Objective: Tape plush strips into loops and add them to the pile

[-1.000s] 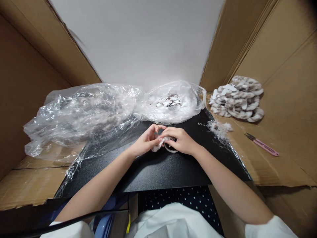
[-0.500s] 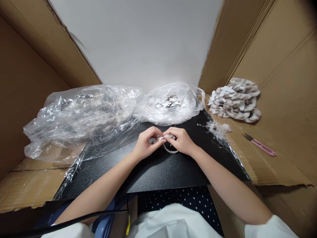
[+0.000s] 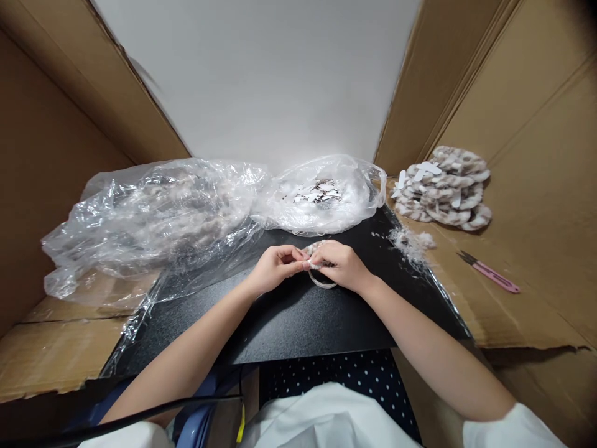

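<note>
Over the black tabletop my two hands meet at a thin pale hoop (image 3: 323,285), partly covered in fluffy grey-white material (image 3: 315,247). My left hand (image 3: 275,269) is closed in a pinch at the left side of the fluffy material, thumb and fingertips together. Closed around the covered upper part of the hoop is my right hand (image 3: 344,264), its thumb close to the left fingertips. The bare lower curve of the hoop hangs below the right hand. Fingers hide much of the fluffy part.
A large clear bag (image 3: 158,218) of fluffy material lies left, beside a bag (image 3: 326,214) with white tags. To the right are fluffy loops (image 3: 448,186) with white tags, loose fluff (image 3: 410,242) and pink-handled snips (image 3: 494,277). Cardboard walls (image 3: 527,137) flank the black table (image 3: 298,339).
My left hand has shifted slightly left and its fingers have drawn closer together. My right fingers have closed further over the fluffy part, which has turned upward.
</note>
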A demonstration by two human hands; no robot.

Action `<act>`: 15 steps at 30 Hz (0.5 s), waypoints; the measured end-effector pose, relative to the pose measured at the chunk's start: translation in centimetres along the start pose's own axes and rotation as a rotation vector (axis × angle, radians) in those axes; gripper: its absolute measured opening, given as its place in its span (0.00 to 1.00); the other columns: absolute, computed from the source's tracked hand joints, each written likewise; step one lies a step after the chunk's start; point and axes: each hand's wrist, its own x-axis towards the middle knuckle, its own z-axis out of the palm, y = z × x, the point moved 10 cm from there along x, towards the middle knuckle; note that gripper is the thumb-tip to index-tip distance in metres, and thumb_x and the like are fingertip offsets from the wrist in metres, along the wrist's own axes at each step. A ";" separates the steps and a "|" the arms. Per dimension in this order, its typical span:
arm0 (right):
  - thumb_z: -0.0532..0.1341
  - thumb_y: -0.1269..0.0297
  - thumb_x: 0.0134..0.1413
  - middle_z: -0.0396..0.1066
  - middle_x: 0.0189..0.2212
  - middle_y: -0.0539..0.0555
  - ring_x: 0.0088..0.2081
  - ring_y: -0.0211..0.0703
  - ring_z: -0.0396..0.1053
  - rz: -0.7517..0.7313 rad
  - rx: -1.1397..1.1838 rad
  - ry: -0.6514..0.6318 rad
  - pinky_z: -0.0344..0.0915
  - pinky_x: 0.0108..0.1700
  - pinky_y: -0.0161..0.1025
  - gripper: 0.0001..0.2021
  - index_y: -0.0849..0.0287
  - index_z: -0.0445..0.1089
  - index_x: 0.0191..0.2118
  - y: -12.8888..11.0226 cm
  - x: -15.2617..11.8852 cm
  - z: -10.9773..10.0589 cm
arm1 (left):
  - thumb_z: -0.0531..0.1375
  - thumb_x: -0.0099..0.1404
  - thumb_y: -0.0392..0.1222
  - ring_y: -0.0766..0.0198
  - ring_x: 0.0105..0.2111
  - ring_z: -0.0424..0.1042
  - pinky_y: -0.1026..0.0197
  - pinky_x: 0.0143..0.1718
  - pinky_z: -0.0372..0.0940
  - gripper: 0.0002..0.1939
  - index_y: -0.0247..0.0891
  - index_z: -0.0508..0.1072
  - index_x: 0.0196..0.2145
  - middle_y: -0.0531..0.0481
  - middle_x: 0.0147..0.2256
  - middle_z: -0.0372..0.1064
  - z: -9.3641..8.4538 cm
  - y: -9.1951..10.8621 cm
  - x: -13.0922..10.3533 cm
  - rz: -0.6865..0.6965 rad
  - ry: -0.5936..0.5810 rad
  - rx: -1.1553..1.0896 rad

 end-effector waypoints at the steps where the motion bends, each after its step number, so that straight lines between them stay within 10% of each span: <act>1: 0.59 0.71 0.57 0.75 0.27 0.52 0.34 0.42 0.73 -0.034 -0.005 -0.020 0.69 0.45 0.44 0.08 0.57 0.70 0.27 -0.3 0.1 0.2 | 0.68 0.55 0.46 0.66 0.28 0.71 0.65 0.29 0.64 0.15 0.33 0.70 0.25 0.47 0.29 0.74 0.3 -0.5 0.0 -0.048 -0.030 -0.016; 7: 0.59 0.69 0.59 0.76 0.30 0.52 0.37 0.42 0.74 -0.051 0.031 0.020 0.68 0.47 0.44 0.09 0.56 0.70 0.28 -0.9 0.3 -0.5 | 0.69 0.54 0.46 0.69 0.25 0.70 0.65 0.29 0.66 0.17 0.35 0.70 0.37 0.54 0.25 0.69 0.1 0.0 -0.2 -0.019 0.040 -0.071; 15: 0.68 0.65 0.48 0.76 0.38 0.54 0.38 0.44 0.73 0.240 0.017 -0.004 0.67 0.42 0.41 0.13 0.56 0.72 0.42 1.4 0.2 -1.0 | 0.67 0.55 0.45 0.71 0.21 0.62 0.67 0.22 0.54 0.11 0.33 0.76 0.27 0.51 0.22 0.69 -1.7 2.0 -1.0 0.159 0.282 0.203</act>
